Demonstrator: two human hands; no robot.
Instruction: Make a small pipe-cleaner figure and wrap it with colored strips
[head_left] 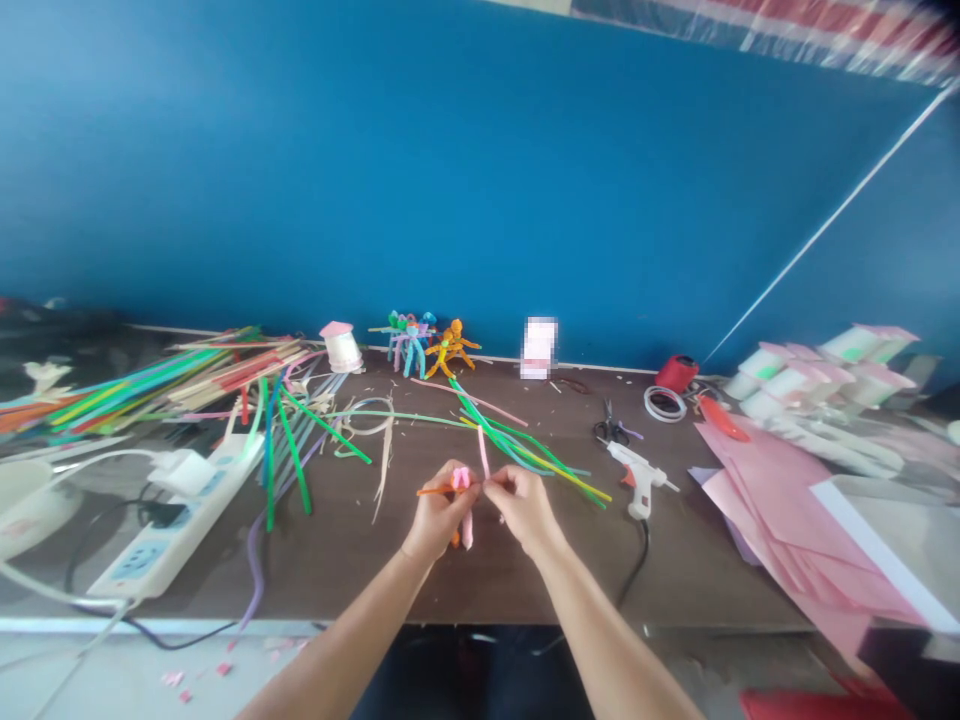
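My left hand is closed around a small pink and orange pipe-cleaner figure, above the middle of the dark table. An orange stem pokes out to its left and a pink piece hangs below. Close beside it, my right hand pinches a pink pipe cleaner whose free end points up and away from me. Whether this strand joins the figure is hidden by my fingertips. Behind my hands lie green and yellow pipe cleaners. Finished-looking pipe-cleaner figures in orange, blue and purple stand by the wall.
Left are a heap of coloured pipe cleaners, a power strip with cables, and a pink-topped white cup. Right are scissors, a glue gun, white tape rings, pink sheets and several white pink-topped pieces.
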